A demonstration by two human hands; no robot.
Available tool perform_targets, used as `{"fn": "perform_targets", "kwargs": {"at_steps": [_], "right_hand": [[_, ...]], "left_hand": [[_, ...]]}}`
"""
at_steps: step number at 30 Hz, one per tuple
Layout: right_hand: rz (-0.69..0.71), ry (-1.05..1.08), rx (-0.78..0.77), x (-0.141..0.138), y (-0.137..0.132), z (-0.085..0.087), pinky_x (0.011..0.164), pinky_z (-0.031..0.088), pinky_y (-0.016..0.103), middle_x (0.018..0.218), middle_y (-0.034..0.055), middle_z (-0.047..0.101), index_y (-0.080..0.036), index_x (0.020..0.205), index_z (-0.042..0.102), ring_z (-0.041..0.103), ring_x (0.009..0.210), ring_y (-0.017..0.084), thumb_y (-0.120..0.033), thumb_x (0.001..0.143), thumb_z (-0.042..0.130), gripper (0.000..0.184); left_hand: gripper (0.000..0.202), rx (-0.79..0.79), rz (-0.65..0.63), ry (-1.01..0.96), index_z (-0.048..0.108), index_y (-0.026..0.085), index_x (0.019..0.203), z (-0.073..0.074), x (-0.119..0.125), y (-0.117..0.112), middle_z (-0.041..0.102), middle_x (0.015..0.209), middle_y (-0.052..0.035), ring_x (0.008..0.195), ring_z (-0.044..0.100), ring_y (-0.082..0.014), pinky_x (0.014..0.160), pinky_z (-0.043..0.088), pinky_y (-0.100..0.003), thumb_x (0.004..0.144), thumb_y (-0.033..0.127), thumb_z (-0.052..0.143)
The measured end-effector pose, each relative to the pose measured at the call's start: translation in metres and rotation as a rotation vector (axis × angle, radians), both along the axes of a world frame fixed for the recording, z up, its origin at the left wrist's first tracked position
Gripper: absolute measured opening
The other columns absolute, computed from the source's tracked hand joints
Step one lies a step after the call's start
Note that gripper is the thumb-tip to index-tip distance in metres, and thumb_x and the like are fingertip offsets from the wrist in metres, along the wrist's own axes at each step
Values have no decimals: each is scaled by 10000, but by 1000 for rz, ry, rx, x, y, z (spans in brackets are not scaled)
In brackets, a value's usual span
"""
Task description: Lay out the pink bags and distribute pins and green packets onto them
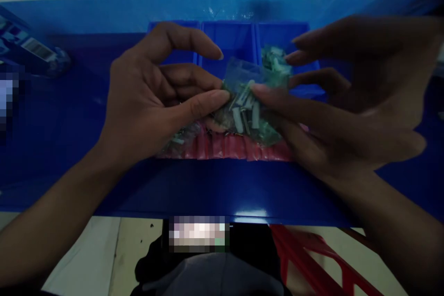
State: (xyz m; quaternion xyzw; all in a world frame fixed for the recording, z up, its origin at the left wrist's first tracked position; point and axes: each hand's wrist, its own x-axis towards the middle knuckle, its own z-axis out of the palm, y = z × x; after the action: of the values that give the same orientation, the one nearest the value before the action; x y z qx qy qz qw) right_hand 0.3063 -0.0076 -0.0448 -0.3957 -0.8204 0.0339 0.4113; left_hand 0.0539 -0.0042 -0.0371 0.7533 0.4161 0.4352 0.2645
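Between my two hands hangs a small clear plastic bag (245, 110) with several pale plugs and thin screws inside. My left hand (152, 88) pinches its left edge between thumb and fingertips, the index finger curled above. On the bag's right side, the thumb and fingers of my right hand (333, 101) press together on it; its upper fingers are raised and slightly blurred. Just below lies a row of pink-red packets (236, 147) along the front of the bins, partly hidden by the bag and my hands. Another clear bag (183, 136) rests at the row's left end.
Blue bins (228, 41) stand side by side behind my hands; the right one holds more clear bags (275, 62) of pale pieces. A blue-and-white box (31, 44) sits at the left on the blue table (208, 187). A red stool (312, 259) is below the table edge.
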Motion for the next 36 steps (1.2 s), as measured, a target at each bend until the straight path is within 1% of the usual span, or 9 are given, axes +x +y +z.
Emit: {"fn": "perform_targets", "kwargs": {"at_steps": [4,9,12,14,18,21,26,33,36], "right_hand": [[-8,32,146,8,12,-7,917,641,447,1011,3,781,-355,1180,812,776,982,236,-334,1054,669,191],[-117,265,50,38,45,-17,797,569,341,1491,15,668,-349,1482,668,726,909,162,-258,938,789,565],[-242,139,-6,56,61,-23,783,577,361,1134,47,816,-264,1319,781,752,798,193,-185,839,830,489],[-338,10,-51,60,64,-27,927,604,463,909,46,821,-259,1209,830,791,896,271,-197,819,856,396],[-449,-146,-30,55,61,-32,1081,535,635,999,61,832,-305,1209,833,730,1158,346,-335,860,878,353],[-387,-255,-12,52,58,-32,1093,523,649,1107,104,814,-243,1134,851,685,1218,346,-499,1002,731,313],[-241,-427,39,53,56,-33,1180,458,728,1294,153,765,-165,1029,864,568,1418,415,-591,1111,493,570],[-108,-401,96,39,39,-25,1128,548,683,1330,162,764,-114,1129,822,631,1378,437,-443,1103,565,418],[86,-332,214,28,27,-15,1063,589,614,1345,166,751,-118,1234,774,672,1309,388,-317,1029,703,294]], "left_hand": [[199,-53,-110,-176,680,160,1241,-4,-3,7,811,903,37,659,800,-141,602,718,-228,1046,147,717],[117,38,-70,-263,725,135,1135,-4,-6,16,818,896,18,660,796,-148,598,709,-263,1022,106,739],[94,44,-47,-281,724,128,1098,-3,-5,16,809,860,30,645,782,-132,594,692,-256,1023,71,713],[95,45,-47,-282,720,125,1083,-3,-3,16,802,837,38,642,777,-123,596,680,-241,1022,55,702],[81,62,-71,-279,709,111,1083,-3,-3,17,801,829,29,654,788,-146,607,700,-274,1016,66,716],[84,57,-71,-271,702,106,1088,-3,-4,17,802,836,25,656,787,-142,614,699,-271,1017,65,715],[66,73,-72,-284,716,100,1084,-6,-3,17,802,840,8,655,785,-143,604,689,-264,1023,75,712],[93,77,-54,-243,727,131,1085,-5,-6,17,798,844,29,664,782,-128,619,689,-256,1011,74,732],[82,82,-40,-221,728,145,1069,-5,-5,17,798,836,38,670,785,-120,631,678,-238,1013,85,737]]}}
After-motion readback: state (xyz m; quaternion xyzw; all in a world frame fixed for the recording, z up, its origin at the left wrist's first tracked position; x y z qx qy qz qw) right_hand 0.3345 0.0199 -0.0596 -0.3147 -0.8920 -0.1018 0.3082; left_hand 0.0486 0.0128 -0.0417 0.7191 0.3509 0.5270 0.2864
